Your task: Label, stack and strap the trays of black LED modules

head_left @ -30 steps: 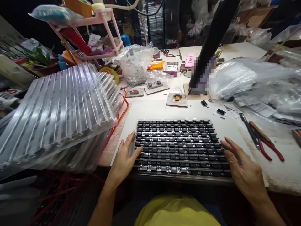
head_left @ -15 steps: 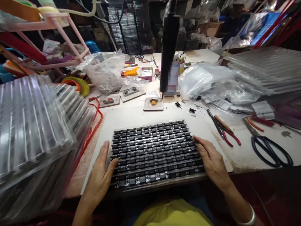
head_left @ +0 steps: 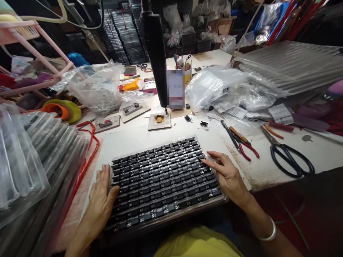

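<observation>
A clear plastic tray (head_left: 195,205) lies in front of me, filled with rows of small black parts (head_left: 160,178) with silvery pins. My left hand (head_left: 100,201) rests along the tray's left edge, fingers stretched out and thumb at the ends of the rows. At the right edge is my right hand (head_left: 227,175), its fingers apart, with a fingertip at the end of one row. Neither hand visibly grips a part. Beyond the tray, a black electric screwdriver (head_left: 155,57) hangs tip-down beside a small block holding a brass-coloured piece (head_left: 159,119).
Stacked clear trays stand at the left (head_left: 21,160) and back right (head_left: 289,66). Pliers (head_left: 242,141) and large scissors (head_left: 291,157) lie on the right. Plastic bags (head_left: 222,87), an orange-and-green tape roll (head_left: 63,110) and a red strap (head_left: 89,146) are around the board.
The view has swung right, so the scene sits further left. My right index finger has moved inward over the row ends; my left hand lies flatter along the tray's side.
</observation>
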{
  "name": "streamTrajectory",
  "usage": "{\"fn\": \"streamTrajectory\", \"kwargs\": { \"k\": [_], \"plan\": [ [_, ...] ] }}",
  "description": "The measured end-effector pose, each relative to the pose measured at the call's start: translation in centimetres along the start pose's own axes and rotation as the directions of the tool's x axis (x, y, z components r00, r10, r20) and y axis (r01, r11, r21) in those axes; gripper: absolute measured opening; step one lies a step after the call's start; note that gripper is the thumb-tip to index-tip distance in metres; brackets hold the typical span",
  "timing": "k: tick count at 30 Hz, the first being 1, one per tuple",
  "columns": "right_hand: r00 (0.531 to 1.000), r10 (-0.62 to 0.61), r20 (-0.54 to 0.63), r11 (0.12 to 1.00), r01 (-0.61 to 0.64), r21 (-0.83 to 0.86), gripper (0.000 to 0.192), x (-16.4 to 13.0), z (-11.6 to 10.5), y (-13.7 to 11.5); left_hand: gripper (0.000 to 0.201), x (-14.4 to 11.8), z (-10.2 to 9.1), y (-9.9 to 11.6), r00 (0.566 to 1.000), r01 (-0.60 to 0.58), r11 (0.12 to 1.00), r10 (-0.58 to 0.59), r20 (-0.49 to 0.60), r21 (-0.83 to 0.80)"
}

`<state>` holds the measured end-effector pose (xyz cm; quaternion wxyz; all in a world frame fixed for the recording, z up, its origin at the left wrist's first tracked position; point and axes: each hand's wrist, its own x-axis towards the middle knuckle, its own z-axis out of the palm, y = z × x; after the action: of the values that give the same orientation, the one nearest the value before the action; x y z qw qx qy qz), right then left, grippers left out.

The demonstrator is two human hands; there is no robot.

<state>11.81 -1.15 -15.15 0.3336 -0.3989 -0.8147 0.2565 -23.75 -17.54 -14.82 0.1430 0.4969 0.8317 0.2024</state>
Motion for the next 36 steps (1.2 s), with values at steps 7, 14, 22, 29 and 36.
{"fn": "streamTrajectory", "kwargs": {
  "k": [7,14,22,29,36],
  "plan": [
    [1.0,0.023,0.018,1.0,-0.023,-0.009,0.048,0.1,0.0,0.0,0.066,2.4,0.6,-0.1,1.0,0.02,0.998,-0.02,-0.013,0.052],
    [1.0,-0.004,0.015,1.0,0.004,-0.008,0.048,0.1,0.1,0.1,0.062,2.1,0.9,-0.1,0.999,-0.041,0.993,0.039,0.02,0.113],
    [0.998,0.057,0.012,0.998,-0.057,0.02,0.041,0.4,-0.2,-0.4,0.067,2.4,0.8,1.0,0.999,-0.002,0.989,-0.005,0.044,0.151],
    [0.998,0.061,0.027,0.998,-0.062,0.024,0.042,0.4,-0.2,-0.3,0.067,2.4,0.8,1.4,0.999,0.007,0.987,-0.012,0.032,0.163],
    [0.999,0.04,0.031,0.999,-0.041,0.027,0.047,0.2,0.0,0.0,0.07,2.5,1.0,0.8,1.0,0.014,0.998,-0.014,0.0,0.069]
  ]
}}
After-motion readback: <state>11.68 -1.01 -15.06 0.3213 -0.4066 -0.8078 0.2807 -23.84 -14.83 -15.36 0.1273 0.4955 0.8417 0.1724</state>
